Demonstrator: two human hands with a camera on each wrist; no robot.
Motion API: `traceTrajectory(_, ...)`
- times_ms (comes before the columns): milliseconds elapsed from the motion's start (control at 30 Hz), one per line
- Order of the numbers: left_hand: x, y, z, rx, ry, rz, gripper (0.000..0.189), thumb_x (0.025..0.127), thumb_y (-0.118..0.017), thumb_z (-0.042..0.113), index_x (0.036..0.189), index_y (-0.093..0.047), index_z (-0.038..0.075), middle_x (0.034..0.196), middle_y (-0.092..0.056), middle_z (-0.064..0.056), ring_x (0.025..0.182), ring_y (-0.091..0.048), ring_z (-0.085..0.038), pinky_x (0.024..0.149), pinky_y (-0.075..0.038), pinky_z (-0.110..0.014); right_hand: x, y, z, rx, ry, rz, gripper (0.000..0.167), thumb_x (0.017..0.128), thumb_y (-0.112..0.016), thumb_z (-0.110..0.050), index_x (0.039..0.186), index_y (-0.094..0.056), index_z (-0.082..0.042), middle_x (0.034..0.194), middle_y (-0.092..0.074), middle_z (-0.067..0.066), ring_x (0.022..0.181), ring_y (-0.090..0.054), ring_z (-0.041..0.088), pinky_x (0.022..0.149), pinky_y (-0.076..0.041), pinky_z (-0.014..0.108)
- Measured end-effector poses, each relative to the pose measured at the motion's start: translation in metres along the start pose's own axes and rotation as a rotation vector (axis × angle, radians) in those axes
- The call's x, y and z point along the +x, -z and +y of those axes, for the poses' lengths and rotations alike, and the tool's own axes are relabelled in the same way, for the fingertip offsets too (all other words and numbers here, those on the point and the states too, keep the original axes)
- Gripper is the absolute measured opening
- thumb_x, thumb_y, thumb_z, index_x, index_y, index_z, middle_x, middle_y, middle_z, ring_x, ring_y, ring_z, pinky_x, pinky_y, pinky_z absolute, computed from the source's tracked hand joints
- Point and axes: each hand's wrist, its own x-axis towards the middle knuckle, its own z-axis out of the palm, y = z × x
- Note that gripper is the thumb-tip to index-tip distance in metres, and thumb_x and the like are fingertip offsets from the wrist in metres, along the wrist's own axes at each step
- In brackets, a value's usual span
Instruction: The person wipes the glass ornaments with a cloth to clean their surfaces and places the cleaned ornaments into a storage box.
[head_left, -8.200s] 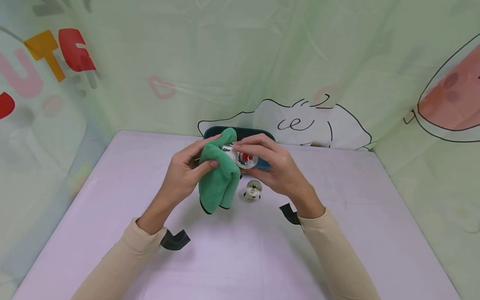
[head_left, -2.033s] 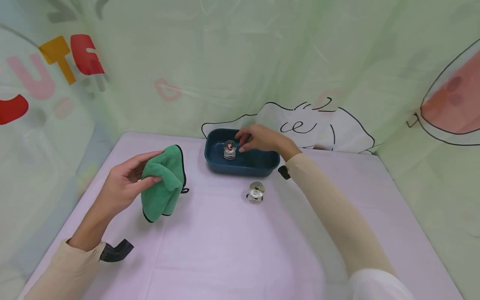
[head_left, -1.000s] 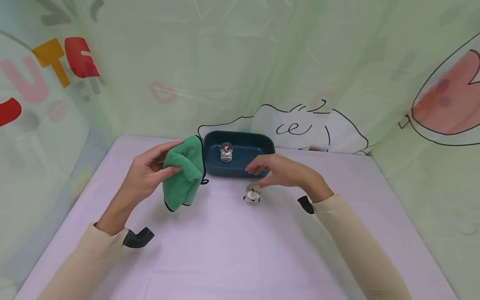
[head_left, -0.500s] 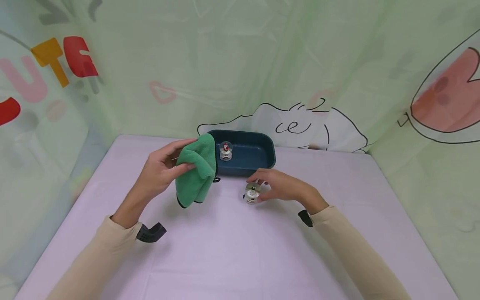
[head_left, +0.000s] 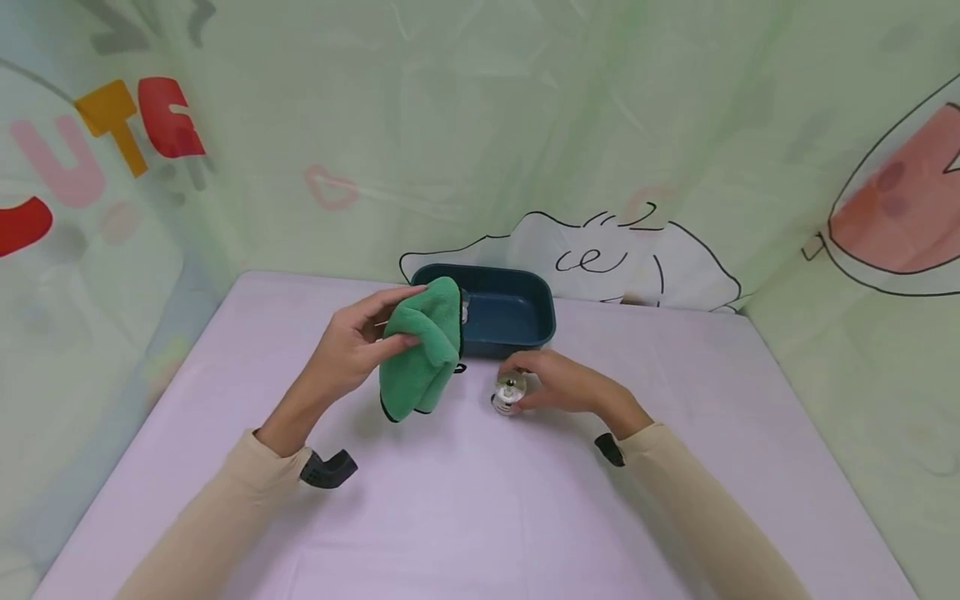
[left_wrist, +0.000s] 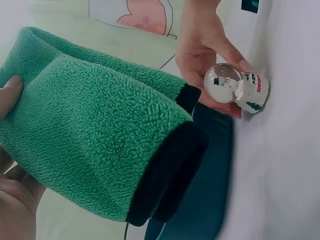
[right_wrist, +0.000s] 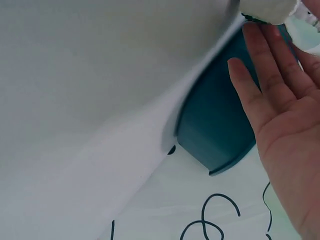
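Observation:
My left hand (head_left: pixel 347 346) pinches a folded green cloth (head_left: pixel 420 358) with black edging between thumb and fingers, held up over the table. My right hand (head_left: pixel 573 385) has its thumb and fingers around a small snow globe (head_left: pixel 510 400). In the left wrist view that snow globe (left_wrist: pixel 222 84) shows a clear ball on a white base with red lettering and green trees, the base at the table surface. A second snow globe (head_left: pixel 465 310) stands inside the dark blue bin (head_left: pixel 498 346), mostly hidden behind the cloth.
Behind the hands, the blue bin sits near the table's back edge. A pale lilac cover lies over the table (head_left: pixel 450 517). Printed green curtains (head_left: pixel 450 125) hang behind and at both sides.
The right hand placed one snow globe in the bin, then came forward and closed round the other. The left hand, which had swung left with the cloth, has moved back right, covering the bin's left end.

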Motion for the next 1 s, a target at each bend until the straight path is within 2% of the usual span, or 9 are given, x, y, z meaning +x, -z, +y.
traceTrajectory(167, 0.001, -0.006, 0.002, -0.011, 0.012, -0.005, 0.058, 0.090, -0.073, -0.005, 0.144, -0.055, 0.005, 0.139, -0.060, -0.012, 0.121, -0.061, -0.020, 0.096, -0.055, -0.028, -0.009, 0.007, -0.005, 0.073, 0.061, 0.017, 0.041, 0.087, -0.080, -0.019, 0.124, -0.062, -0.018, 0.116, -0.067, -0.009, 0.114, -0.061, 0.013, 0.102, -0.050, 0.040)
traceTrajectory(400, 0.004, -0.010, 0.004, -0.021, 0.002, -0.006, 0.058, 0.089, -0.072, -0.007, 0.144, -0.055, 0.003, 0.137, -0.061, -0.013, 0.119, -0.062, -0.020, 0.096, -0.055, -0.028, -0.019, 0.025, -0.027, 0.192, 0.215, 0.081, 0.034, 0.090, -0.076, -0.015, 0.119, -0.061, -0.020, 0.109, -0.069, -0.007, 0.098, -0.067, 0.014, 0.090, -0.056, 0.037)
traceTrajectory(533, 0.005, -0.012, 0.004, -0.022, 0.003, -0.006, 0.058, 0.089, -0.072, -0.007, 0.144, -0.056, 0.004, 0.138, -0.061, -0.012, 0.118, -0.062, -0.020, 0.096, -0.055, -0.029, -0.022, 0.033, -0.043, 0.230, 0.252, 0.141, 0.034, 0.090, -0.076, -0.013, 0.119, -0.062, -0.023, 0.112, -0.067, -0.006, 0.095, -0.068, 0.015, 0.083, -0.059, 0.038)
traceTrajectory(800, 0.005, -0.014, 0.005, -0.016, -0.012, 0.005, 0.058, 0.090, -0.072, -0.006, 0.144, -0.056, 0.006, 0.136, -0.062, -0.011, 0.117, -0.062, -0.021, 0.094, -0.056, -0.030, -0.026, 0.042, -0.073, 0.117, 0.213, 0.274, 0.041, 0.091, -0.073, -0.020, 0.131, -0.064, -0.027, 0.105, -0.059, -0.010, 0.094, -0.057, 0.012, 0.072, -0.058, 0.035)
traceTrajectory(1000, 0.009, -0.017, 0.007, -0.018, -0.045, 0.009, 0.059, 0.089, -0.072, -0.007, 0.145, -0.056, 0.007, 0.136, -0.062, -0.011, 0.117, -0.063, -0.022, 0.095, -0.056, -0.031, -0.024, 0.042, -0.088, 0.051, 0.261, 0.420, 0.047, 0.088, -0.075, -0.017, 0.133, -0.065, -0.021, 0.103, -0.057, -0.009, 0.091, -0.056, 0.010, 0.067, -0.055, 0.030)
